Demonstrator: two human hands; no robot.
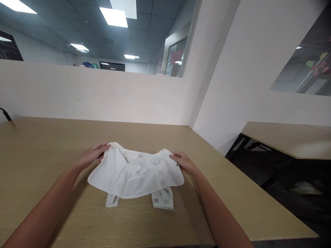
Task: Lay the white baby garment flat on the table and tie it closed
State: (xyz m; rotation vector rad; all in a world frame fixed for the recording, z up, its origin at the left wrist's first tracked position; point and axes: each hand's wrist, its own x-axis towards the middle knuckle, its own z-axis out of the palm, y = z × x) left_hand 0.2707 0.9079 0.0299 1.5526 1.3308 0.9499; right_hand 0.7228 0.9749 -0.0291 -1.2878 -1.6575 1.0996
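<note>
Two bare hands are on a white cotton baby garment (134,175) lying flat on the tabletop (38,155), long axis running side to side, the left hand (92,155) pinching one far corner, while the right hand (182,162) sits on the other, can't tell if that grip's closed.

The garment (134,175) is white cloth, lying rumpled and folded over on the table (155,134). Two legs (162,198) protrude from beneath it toward the table's near edge; the right-hand one in view carries small coloured prints.
</note>
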